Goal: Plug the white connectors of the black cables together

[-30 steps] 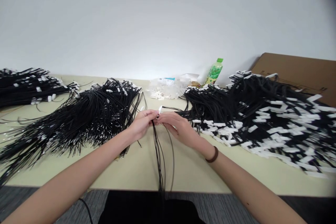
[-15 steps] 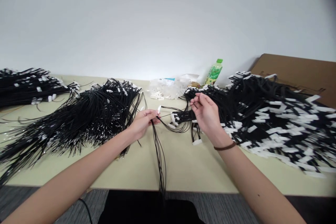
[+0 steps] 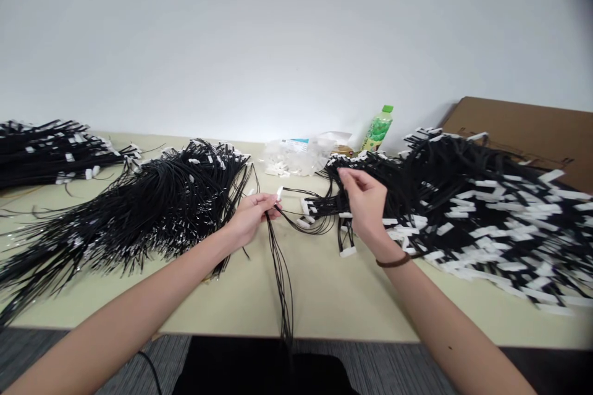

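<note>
Two hands (image 3: 252, 217), one bottle (image 3: 377, 129)

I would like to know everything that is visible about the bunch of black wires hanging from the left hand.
The black wires are several thin, flexible strands, apparently plastic-coated. The left hand grips them near the top, thumb against fingers, beside a white connector; the fingers hide whether they join it. Below the hand they run down loosely, slightly spread and curved, across the pale table to its front edge, then fade against something dark. Their lower ends cannot be made out.
</note>
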The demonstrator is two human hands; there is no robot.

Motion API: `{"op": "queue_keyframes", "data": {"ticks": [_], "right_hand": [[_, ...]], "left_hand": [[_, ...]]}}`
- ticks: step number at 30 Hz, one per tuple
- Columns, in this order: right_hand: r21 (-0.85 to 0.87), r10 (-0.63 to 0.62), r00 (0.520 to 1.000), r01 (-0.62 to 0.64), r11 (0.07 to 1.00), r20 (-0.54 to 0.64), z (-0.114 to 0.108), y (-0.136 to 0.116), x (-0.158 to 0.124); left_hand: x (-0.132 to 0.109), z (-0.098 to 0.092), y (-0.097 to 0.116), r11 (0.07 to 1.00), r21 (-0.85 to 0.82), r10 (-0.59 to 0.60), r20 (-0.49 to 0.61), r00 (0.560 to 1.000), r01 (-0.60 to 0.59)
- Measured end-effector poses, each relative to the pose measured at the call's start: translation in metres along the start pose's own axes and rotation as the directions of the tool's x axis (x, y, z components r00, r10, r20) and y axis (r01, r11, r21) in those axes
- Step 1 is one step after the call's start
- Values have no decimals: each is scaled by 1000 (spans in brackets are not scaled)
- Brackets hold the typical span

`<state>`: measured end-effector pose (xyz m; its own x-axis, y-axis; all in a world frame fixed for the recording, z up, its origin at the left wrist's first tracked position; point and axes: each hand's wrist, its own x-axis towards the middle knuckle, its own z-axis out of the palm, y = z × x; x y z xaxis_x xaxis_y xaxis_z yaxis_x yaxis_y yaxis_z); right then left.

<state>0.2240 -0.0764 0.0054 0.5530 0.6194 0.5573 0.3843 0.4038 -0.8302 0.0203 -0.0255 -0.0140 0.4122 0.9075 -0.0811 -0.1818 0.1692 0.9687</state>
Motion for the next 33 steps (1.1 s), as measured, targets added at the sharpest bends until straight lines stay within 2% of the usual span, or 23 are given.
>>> {"op": "queue_keyframes", "data": {"ticks": [4, 8, 16, 28, 30, 33], "right_hand": [[-195, -179, 951, 231, 953, 253, 5, -8, -15], [-197, -223, 893, 318, 928, 391, 8, -12, -20], [-202, -237, 872, 348, 916, 427, 9, -8, -21], [-200, -198, 883, 305, 931, 426, 10, -7, -21], [-207, -194, 873, 313, 927, 447, 9, -6, -21], [-230, -228, 834, 384, 894, 503, 9, -5, -21]], "left_hand": [[1, -1, 0, 1000, -20, 16, -7, 1000, -16], [3, -2, -1, 999, -51, 17, -9, 1000, -17], [1, 1, 1, 996, -82, 27, 13, 1000, -26], [0, 0, 0, 998, -50, 41, 34, 999, -40], [0, 0, 1, 998, -42, 47, 40, 998, -45], [0, 0, 1, 998, -35, 51, 35, 998, -50]]}}
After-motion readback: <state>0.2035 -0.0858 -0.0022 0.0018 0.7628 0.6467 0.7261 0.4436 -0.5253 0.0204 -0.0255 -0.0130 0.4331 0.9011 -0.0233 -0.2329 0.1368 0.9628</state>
